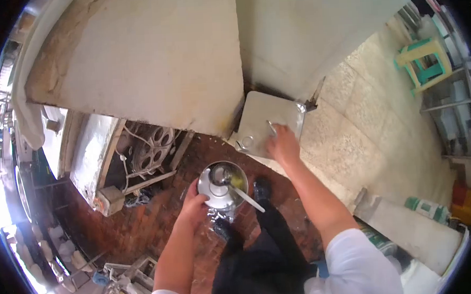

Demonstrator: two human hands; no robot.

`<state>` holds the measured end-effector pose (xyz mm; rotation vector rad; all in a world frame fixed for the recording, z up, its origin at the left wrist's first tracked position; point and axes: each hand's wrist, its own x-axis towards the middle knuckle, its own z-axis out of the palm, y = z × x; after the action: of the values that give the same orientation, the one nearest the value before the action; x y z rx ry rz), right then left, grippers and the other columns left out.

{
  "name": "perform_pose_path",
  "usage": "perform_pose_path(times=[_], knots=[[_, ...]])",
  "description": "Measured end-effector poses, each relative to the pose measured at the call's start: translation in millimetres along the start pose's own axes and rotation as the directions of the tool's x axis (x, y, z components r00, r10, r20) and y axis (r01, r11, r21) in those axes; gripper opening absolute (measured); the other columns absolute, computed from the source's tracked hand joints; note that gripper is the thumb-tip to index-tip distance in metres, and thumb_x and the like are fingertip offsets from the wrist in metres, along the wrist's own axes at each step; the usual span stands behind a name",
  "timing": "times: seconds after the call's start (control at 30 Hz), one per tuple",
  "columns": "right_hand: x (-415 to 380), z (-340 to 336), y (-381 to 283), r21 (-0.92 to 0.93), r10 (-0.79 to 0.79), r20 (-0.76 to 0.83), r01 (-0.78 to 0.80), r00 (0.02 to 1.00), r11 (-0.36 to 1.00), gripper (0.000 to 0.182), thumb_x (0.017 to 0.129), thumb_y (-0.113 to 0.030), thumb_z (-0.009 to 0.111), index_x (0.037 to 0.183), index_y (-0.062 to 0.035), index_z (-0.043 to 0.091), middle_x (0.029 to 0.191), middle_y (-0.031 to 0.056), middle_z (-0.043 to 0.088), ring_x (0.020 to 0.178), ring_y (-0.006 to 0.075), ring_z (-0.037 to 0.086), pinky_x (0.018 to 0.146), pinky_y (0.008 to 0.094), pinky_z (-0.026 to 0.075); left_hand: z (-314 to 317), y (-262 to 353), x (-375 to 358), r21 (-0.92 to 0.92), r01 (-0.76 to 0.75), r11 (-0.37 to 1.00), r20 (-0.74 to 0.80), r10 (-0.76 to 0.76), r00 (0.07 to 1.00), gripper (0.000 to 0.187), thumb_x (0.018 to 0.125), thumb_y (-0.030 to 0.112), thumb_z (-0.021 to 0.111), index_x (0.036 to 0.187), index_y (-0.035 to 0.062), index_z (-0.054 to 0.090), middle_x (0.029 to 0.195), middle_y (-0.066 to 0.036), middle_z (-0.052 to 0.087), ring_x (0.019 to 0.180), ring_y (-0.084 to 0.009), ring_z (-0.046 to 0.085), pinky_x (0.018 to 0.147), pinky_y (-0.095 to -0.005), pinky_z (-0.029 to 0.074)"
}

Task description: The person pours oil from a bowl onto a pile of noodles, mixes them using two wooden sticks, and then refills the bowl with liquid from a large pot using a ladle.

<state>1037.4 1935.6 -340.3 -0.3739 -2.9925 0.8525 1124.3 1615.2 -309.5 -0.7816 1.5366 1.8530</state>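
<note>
My left hand (195, 202) is closed on the left rim of a shiny metal bowl (202, 184), held above the brick floor near my feet. Inside the bowl are a ladle with a pale handle (248, 198) and some yellowish stuff at the right side. My right hand (283, 145) is over a flat square metal tray (268, 105), its fingers closed round a short shiny metal piece (272, 127) whose kind I cannot make out. A small ring-shaped thing (247, 142) shows at the tray's near left corner.
A large pale cabinet (151, 55) stands ahead, beside a metal frame with round openings (153, 151) at left. Light floor tiles (352, 130) meet red brick flooring (144, 226). A yellow and green stool (425, 62) stands far right, with a white board (410, 225) nearer.
</note>
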Motion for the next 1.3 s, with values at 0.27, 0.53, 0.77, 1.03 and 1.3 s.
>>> perform_pose_path(times=[0.27,0.53,0.77,1.03,1.3], knots=[[-112,-12,-41,0.088,-0.132,0.549,0.100,0.825,0.991,0.030,0.084,-0.024,0.065,0.110,-0.0097,0.064,0.108,0.0182,0.063,0.093,0.0381,0.064,0.079,0.0497,0.051,13,-13,22,-0.087,-0.018,0.996,-0.064,0.012,0.998,0.079,0.073,0.000,0.060,0.147,0.0022,0.032,0.129,-0.016,0.053,0.116,-0.0294,0.057,0.095,-0.0419,0.051],[-112,0,-47,-0.036,-0.329,0.433,0.380,0.840,0.924,0.034,0.082,-0.015,0.060,0.115,-0.0145,0.071,0.137,0.0185,0.052,0.109,0.0333,0.058,0.084,0.0461,0.046,32,3,29,-0.041,-0.108,0.993,-0.150,0.101,0.983,0.057,0.078,0.006,0.057,0.134,0.0041,0.045,0.116,-0.012,0.060,0.097,-0.0250,0.066,0.072,-0.0402,0.061],[-101,11,-51,-0.028,-0.319,0.482,0.378,0.816,0.925,0.024,0.083,-0.014,0.058,0.097,-0.0151,0.077,0.127,0.0146,0.060,0.110,0.0311,0.057,0.087,0.0449,0.045,52,33,20,0.066,0.042,0.997,-0.171,-0.031,0.985,0.042,0.082,0.011,0.062,0.122,0.0046,0.050,0.107,-0.010,0.062,0.090,-0.0233,0.067,0.067,-0.0403,0.060],[-88,25,-43,0.020,-0.338,0.435,0.366,0.835,0.931,0.017,0.081,-0.014,0.057,0.086,-0.0152,0.074,0.105,0.0062,0.064,0.101,0.0280,0.062,0.084,0.0457,0.049,65,45,26,0.052,0.022,0.998,-0.199,-0.011,0.980,0.050,0.080,0.012,0.069,0.124,0.0045,0.047,0.110,-0.013,0.060,0.093,-0.0262,0.066,0.067,-0.0434,0.060],[-79,31,-37,0.038,-0.357,0.440,0.381,0.824,0.924,0.015,0.080,-0.015,0.059,0.086,-0.0150,0.073,0.107,0.0039,0.063,0.102,0.0263,0.062,0.085,0.0440,0.050,78,60,21,0.093,0.060,0.994,-0.274,-0.032,0.961,0.057,0.079,0.013,0.073,0.126,0.0013,0.043,0.110,-0.014,0.059,0.092,-0.0278,0.066,0.066,-0.0455,0.060]])
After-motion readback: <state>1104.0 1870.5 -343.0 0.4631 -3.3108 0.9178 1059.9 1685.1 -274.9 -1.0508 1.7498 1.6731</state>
